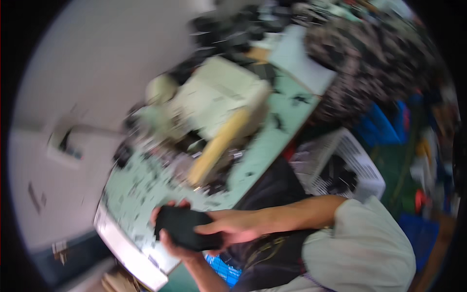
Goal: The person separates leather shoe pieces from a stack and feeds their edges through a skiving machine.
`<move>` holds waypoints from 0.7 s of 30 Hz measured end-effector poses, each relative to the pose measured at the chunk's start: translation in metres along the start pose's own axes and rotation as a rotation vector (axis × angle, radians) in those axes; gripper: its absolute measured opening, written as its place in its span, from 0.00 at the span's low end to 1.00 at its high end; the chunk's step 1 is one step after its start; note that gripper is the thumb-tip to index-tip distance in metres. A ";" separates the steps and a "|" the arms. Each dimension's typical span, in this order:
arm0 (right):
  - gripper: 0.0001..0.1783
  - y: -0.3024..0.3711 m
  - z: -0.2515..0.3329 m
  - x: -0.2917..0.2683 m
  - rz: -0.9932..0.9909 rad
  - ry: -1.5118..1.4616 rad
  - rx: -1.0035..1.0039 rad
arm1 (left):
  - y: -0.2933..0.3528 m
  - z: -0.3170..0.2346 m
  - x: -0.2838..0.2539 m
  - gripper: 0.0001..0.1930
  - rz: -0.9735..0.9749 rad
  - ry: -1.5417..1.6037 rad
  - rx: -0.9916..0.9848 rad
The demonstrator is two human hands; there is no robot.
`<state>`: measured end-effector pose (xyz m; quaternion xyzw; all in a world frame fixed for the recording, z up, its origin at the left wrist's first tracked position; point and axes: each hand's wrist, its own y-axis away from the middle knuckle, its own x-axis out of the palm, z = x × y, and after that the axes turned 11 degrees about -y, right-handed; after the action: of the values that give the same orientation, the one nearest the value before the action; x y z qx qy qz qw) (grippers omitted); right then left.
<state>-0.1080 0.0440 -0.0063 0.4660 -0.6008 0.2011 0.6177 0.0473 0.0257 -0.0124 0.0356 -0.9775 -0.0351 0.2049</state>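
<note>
Reads as a workshop, likely sewing — bulky cream machine [219, 95] on pale green surface [265, 146], dark scraps [299, 100] strewn about, white slatted crate [373, 181] holding dark pieces [338, 175] alongside.

No lettering, number, label or sign can be read, from upper left to lower right. Blur (fairly heavy) softens details.

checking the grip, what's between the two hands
A black piece lies between the left hand and the right hand, in the head view.
</note>
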 end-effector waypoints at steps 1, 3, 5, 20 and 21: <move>0.24 -0.008 0.007 -0.003 -0.050 0.104 -0.149 | 0.001 0.001 0.015 0.33 -0.007 -0.036 0.003; 0.24 -0.027 0.009 -0.012 -0.048 0.179 -0.390 | -0.001 0.002 0.031 0.30 -0.026 -0.085 -0.039; 0.24 -0.015 0.012 -0.019 -0.005 0.142 -0.545 | -0.020 0.005 0.004 0.29 0.037 -0.101 -0.088; 0.24 0.002 0.058 -0.018 -0.356 0.502 -0.508 | -0.118 -0.012 0.018 0.13 0.366 -1.162 -0.422; 0.23 -0.002 0.059 -0.021 -0.364 0.575 -0.564 | -0.120 -0.009 0.017 0.13 0.378 -1.223 -0.423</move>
<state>-0.1430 0.0014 -0.0357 0.3027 -0.3438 0.0386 0.8881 0.0417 -0.0954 -0.0076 -0.2032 -0.8790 -0.2033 -0.3804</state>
